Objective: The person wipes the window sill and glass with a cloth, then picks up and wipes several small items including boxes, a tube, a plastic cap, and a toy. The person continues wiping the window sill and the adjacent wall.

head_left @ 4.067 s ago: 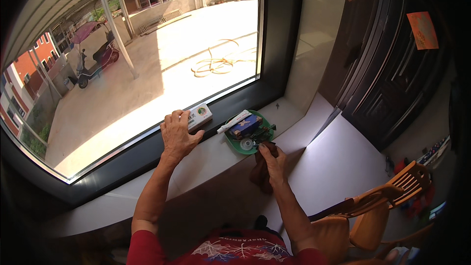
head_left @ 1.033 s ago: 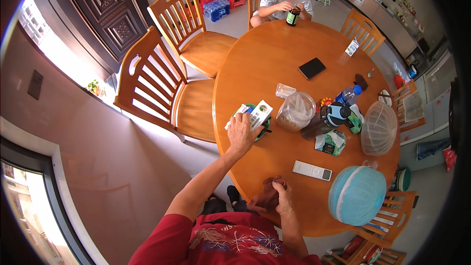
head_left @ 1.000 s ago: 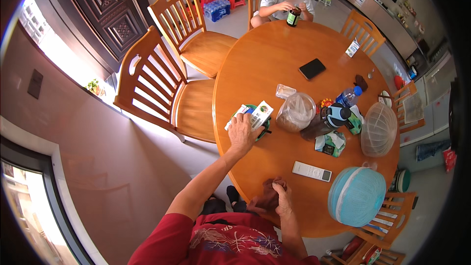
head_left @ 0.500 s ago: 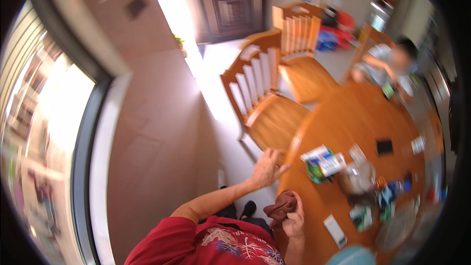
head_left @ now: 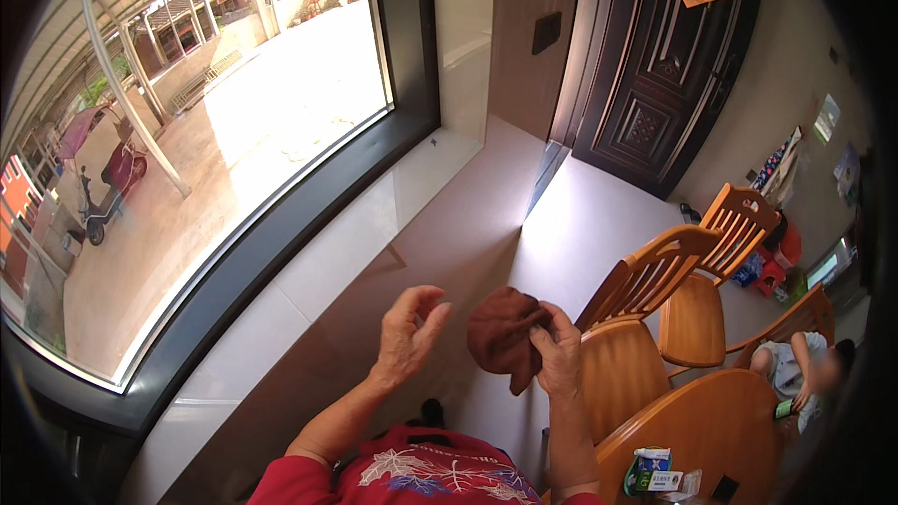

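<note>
The right hand (head_left: 559,355) pinches a crumpled dark brown cloth (head_left: 503,337) in its grip at chest height, the bundle bulging toward the left hand (head_left: 409,332). That hand hangs just beside it, apart from the cloth, fingers curled and spread around nothing. Open floor lies beneath. To the right stand wooden slat-backed chairs (head_left: 645,304) at the round wooden bench (head_left: 725,430); beyond, the pale window sill (head_left: 346,243).

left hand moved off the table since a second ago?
Yes. The left hand is off the round table, raised empty beside the brown cloth held by the right hand.
</note>
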Demonstrator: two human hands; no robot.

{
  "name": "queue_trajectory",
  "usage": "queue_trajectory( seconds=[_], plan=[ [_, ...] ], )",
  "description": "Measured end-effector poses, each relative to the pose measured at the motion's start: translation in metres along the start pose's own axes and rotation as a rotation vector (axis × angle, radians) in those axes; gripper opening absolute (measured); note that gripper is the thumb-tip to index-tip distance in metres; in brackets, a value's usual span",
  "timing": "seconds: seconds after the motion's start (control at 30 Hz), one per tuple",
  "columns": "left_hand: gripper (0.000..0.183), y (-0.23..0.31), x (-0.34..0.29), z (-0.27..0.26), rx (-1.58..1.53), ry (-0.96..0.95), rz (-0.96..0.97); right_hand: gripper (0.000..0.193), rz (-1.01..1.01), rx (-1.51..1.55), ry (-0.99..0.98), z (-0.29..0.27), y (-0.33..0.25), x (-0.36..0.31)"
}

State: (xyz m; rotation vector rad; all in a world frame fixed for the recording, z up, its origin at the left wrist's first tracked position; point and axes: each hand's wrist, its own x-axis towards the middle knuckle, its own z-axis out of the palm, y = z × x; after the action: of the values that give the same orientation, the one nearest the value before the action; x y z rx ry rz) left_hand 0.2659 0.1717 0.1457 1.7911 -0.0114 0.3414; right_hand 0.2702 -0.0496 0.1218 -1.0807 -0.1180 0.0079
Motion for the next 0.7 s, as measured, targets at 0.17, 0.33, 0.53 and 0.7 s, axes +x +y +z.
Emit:
queue_trajectory(
  seconds=[0.17, 0.33, 0.53, 0.7],
  plan=[
    [0.022, 0.008, 0.057, -0.053, 0.399, 0.32, 0.249, 0.032, -0.255, -0.166, 0.035, 0.042, -0.025, 0.096],
    [0.021, -0.013, 0.098, -0.051, 0.547, 0.336, 0.208, 0.031, -0.368, -0.423, 0.132, 0.066, -0.022, 0.178],
    [0.025, -0.035, 0.199, -0.022, 0.652, 0.22, 0.245, 0.033, -0.45, -0.664, 0.169, 0.061, 0.014, 0.246],
    [0.031, -0.046, 0.26, 0.002, 0.841, 0.174, 0.234, 0.034, -0.489, -0.677, 0.129, 0.063, 0.02, 0.291]
  ],
)
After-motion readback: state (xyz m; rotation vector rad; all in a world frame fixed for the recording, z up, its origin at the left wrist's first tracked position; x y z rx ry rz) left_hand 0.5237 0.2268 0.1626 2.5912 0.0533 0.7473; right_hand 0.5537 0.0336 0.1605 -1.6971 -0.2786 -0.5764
